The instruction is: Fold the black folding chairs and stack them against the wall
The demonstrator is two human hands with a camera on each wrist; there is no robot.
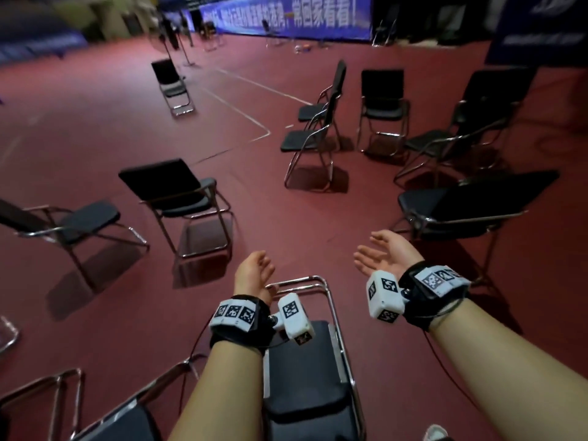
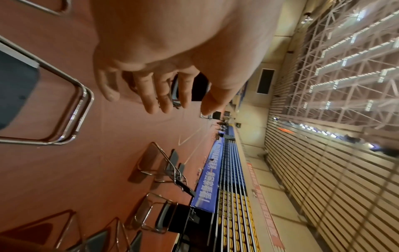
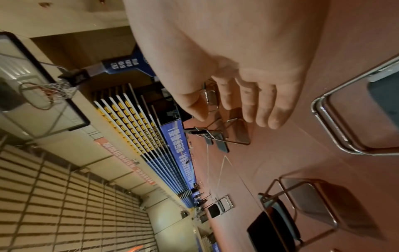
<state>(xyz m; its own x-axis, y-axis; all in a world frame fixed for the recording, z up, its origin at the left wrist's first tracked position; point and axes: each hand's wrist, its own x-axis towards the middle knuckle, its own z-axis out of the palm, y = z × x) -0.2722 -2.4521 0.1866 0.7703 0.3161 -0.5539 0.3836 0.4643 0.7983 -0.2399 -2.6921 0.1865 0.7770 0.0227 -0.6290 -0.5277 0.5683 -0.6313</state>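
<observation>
Hovering over folded chair (image 1: 310, 370), left hand (image 1: 253, 273) and right hand (image 1: 383, 254) empty, fingers loosely apart.

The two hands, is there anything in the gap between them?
Between the left hand and the right hand, the head view shows only bare red floor. The chrome frame of the nearest chair sits just below that gap.

Dim hall, lit from overhead; chairs (image 1: 181, 192) throw soft shadows on the floor (image 1: 95, 128). Edges blurred, warped. Chrome glints.
</observation>
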